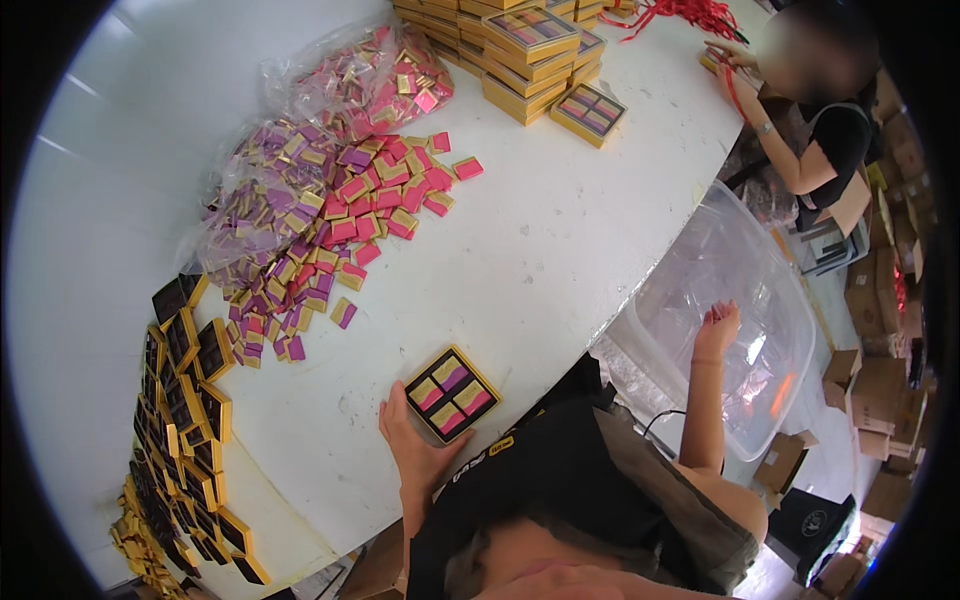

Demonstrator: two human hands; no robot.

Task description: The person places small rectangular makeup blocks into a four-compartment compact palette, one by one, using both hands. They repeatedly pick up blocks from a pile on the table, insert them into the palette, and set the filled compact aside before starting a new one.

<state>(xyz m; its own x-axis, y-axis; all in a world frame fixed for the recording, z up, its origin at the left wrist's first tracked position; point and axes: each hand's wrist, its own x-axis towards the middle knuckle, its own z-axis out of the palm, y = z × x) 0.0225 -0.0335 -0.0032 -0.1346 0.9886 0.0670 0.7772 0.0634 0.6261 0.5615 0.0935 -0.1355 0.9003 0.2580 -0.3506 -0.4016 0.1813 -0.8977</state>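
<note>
A black box with a gold rim (492, 378) lies on the table in front of me, divided into compartments. Several small gold-and-pink and gold-and-purple wrapped pieces fill these compartments. My left hand (415, 445) grips the box at its left corner, thumb along the near side and fingers along the left side. Off to the right, my right hand (717, 328) is over a large clear plastic bin (800, 345) that holds crumpled-looking transparent plastic. Its fingers are curled in, and whatever they hold, if anything, is too small to make out.
Loose wrapped pieces (375, 205) spill from clear bags (345, 75) on the white table (560, 240). Empty black-and-gold boxes (185, 400) pile up at left. Filled boxes (530, 70) are stacked at the back. A co-worker (810, 150) handles red ribbon at far right; cartons (875, 300) stand beyond.
</note>
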